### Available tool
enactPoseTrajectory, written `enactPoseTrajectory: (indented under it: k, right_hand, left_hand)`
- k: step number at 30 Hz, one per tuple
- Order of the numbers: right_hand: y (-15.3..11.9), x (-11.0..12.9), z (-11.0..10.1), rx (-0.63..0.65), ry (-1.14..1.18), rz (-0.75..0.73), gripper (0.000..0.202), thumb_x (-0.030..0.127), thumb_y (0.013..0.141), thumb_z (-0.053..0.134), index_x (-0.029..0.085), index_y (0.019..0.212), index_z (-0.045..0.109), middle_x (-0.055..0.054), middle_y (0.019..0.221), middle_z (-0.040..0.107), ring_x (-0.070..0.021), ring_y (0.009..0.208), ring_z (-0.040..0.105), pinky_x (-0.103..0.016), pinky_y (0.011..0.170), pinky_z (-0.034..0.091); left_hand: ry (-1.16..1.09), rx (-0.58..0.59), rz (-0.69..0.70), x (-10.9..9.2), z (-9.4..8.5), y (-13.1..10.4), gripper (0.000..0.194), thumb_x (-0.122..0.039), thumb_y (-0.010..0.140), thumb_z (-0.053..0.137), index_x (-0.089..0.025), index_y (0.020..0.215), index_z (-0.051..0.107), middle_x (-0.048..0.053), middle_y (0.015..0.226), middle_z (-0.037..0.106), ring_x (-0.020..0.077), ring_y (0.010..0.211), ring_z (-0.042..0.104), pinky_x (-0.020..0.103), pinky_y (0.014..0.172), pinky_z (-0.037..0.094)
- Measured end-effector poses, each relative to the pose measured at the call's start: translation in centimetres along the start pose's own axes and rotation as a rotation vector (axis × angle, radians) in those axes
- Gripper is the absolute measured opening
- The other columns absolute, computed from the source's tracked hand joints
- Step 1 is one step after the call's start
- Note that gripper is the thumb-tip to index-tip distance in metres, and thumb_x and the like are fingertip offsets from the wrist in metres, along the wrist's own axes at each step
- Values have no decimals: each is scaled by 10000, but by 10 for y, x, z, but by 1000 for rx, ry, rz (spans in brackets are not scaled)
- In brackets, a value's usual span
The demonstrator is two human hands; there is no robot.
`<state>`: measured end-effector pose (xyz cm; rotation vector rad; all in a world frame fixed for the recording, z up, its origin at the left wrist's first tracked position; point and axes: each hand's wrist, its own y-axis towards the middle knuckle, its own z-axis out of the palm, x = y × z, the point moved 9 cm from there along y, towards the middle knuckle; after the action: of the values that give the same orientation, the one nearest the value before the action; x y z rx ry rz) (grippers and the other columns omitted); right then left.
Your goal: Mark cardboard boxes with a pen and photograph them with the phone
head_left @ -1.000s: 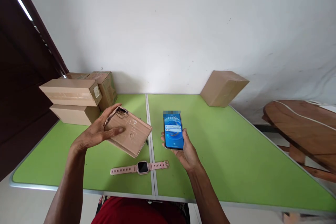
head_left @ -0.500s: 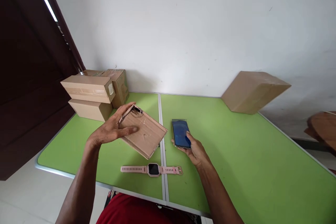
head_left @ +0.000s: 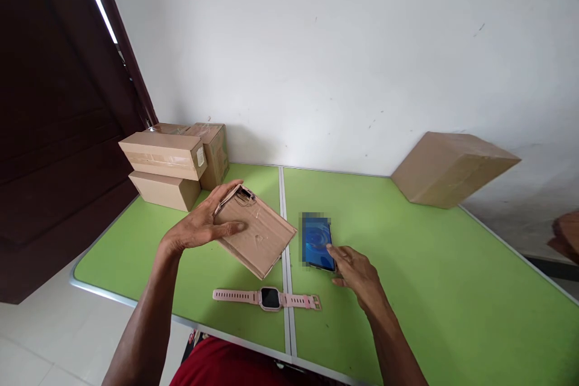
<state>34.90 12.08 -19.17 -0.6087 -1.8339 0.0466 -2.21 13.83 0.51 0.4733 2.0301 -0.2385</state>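
Note:
My left hand [head_left: 205, 221] grips a flat, worn cardboard box [head_left: 260, 232] by its left end, thumb on top, the box tilted above the table. A phone [head_left: 318, 243] with a lit blue screen is right of the box. My right hand [head_left: 355, 266] is at the phone's lower right corner, index finger and thumb on its edge; the other fingers are partly hidden. Nearer the front edge, a pink smartwatch [head_left: 270, 298] lies stretched out across the table's seam.
Several cardboard boxes [head_left: 163, 154] are stacked at the back left of the green table [head_left: 407, 289]. Another larger box [head_left: 452, 169] stands tilted at the back right by the white wall. A dark door is on the left.
My right hand has shifted from under the phone to its lower right side, and the phone sits lower. My left hand keeps the box. The whole view has shifted slightly.

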Motion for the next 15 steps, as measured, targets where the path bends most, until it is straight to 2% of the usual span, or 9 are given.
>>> enactPoseTrajectory:
  k: [6,8,10,13,15]
  right_hand:
    - [-4,11,-1,-12,-177,-33,377,610,831,671,235,861,693,-163,1005,823,-339,771,798,-443,638,663]
    - [-7,17,-5,-21,-233,-67,379,610,851,632,234,841,686,-173,972,823,-363,766,800,-501,715,665]
    - [-12,26,-8,-53,-286,-116,378,583,865,615,216,880,708,-211,1013,818,-437,938,800,-589,874,641]
    - [-29,51,-1,-100,-334,-293,512,545,893,603,145,1188,729,-274,1300,746,-490,1299,673,-664,1089,542]
    - [-47,70,26,-10,-330,-475,694,535,885,645,139,1455,621,-267,1500,633,-478,1411,594,-686,1129,521]
  left_hand:
    - [-8,-7,-2,2,-1,0,954,-583,916,823,-344,1714,358,111,1696,483,387,1508,540,554,1307,413]
    - [-27,-15,-3,3,-1,-1,958,-581,912,826,-342,1713,360,112,1683,501,384,1505,544,546,1297,428]
    - [-42,-21,-7,4,-1,-1,966,-581,906,830,-339,1715,361,115,1667,520,382,1494,555,542,1289,438]
    - [-60,-31,-8,5,-2,-1,980,-584,895,840,-329,1716,371,120,1643,544,383,1476,572,540,1285,442]
    - [-79,-38,-12,6,-4,0,997,-589,891,843,-324,1723,362,120,1639,553,384,1485,567,537,1291,436]
